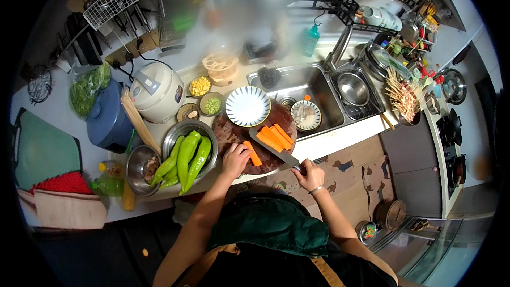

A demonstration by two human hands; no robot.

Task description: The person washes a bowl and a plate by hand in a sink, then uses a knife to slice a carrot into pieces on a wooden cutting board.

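My left hand [236, 160] is at the near left part of a round, dark brown cutting board [227, 132], its curled fingers gripping a carrot piece [255, 155]. In my right hand [309, 176], a kitchen knife [287, 158] is held by its handle at the board's right edge. Its dark blade points far left across the board, beside several orange carrot slabs [275, 136]. A white plate [248, 106] with a striped rim rests at the board's far side. Left of the board, long green peppers [187, 160] lie in a metal bowl [211, 134].
A sink [332, 107] is set beyond the board, with a small bowl of pale food [306, 115] at its near edge. Small dishes of corn [200, 86] and chopped greens [212, 105], a rice cooker [157, 91] and a blue pot [109, 119] stand on the left. Skewers [404, 95] stand far right.
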